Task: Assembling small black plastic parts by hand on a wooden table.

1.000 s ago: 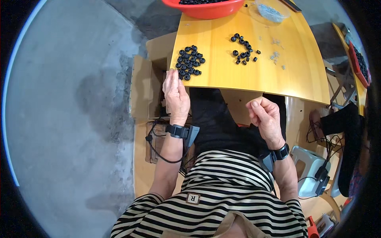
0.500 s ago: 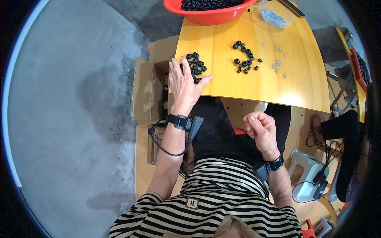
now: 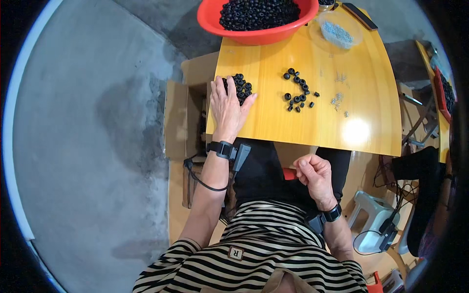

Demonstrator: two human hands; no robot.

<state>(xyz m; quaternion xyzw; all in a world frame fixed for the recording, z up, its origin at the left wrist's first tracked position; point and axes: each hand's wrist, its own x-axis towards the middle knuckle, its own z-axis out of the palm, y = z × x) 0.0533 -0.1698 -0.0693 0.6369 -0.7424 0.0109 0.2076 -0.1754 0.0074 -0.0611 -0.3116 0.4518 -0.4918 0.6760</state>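
Observation:
My left hand (image 3: 226,111) lies on the left side of the table, fingers stretched out and thumb apart. Its fingertips and thumb border a small pile of black ring-like parts (image 3: 240,87), and part of the pile is hidden under the fingers. My right hand (image 3: 315,177) hovers over my lap, just off the table's front edge, with thumb and fingers pinched together. What is between those fingers, if anything, cannot be seen. Loose black parts (image 3: 300,90) lie in a curve mid-table. To their right are small clear or silvery pieces (image 3: 337,100).
A red basin (image 3: 254,36) full of black parts stands at the far edge of the yellow table (image 3: 273,128). Beside it are a clear tub (image 3: 338,35) of small pieces and a dark flat device (image 3: 360,16). An open cardboard box (image 3: 177,115) adjoins the table's left; a grey stool (image 3: 373,219) stands right.
The view has shifted, showing more of the red basin. My left hand and the pile beside it have moved farther from the table's front edge. My right hand stays pinched near my lap.

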